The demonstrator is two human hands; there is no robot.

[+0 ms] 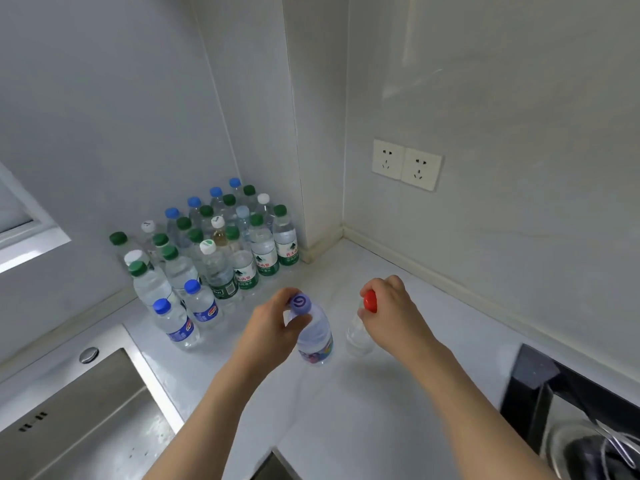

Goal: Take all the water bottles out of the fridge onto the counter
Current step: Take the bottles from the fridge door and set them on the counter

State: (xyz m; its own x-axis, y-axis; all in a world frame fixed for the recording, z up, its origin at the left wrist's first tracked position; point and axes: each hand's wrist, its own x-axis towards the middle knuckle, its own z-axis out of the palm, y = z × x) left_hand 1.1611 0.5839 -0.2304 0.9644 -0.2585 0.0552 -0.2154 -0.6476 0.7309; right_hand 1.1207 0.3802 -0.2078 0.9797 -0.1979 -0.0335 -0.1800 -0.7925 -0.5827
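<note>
White kitchen table (346, 410) in a corner, with a steel sink (79, 410) at left, two wall sockets (407, 164) on the right wall, and a dense cluster of bottles (214, 251) with green, blue and white caps standing at the back by the wall. Left hand (273, 327) pinches the neck of a purple-capped bottle (313, 334), tilted, base apparently on the table. Right hand (391, 306) has fingers curled round the red cap of a clear bottle (358, 336) just beside it.
</note>
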